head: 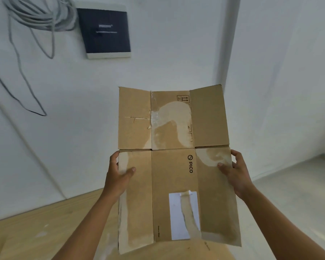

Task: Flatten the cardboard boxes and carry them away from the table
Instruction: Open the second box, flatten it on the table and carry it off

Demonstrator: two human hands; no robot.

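Observation:
A flattened brown cardboard box [174,147] with "PICO" printed on it and a torn white label is held up in front of me, flaps spread out. My left hand [118,173] grips its left edge, thumb on the front face and fingers behind. My right hand [235,169] grips the right edge the same way. More brown cardboard [204,250] shows just below the held box at the bottom of the view.
A white wall fills the background, with a dark wall panel [104,31] and a coil of grey cables [39,15] at the upper left. A wooden surface [45,226] lies at the lower left. Pale floor [298,184] runs along the right.

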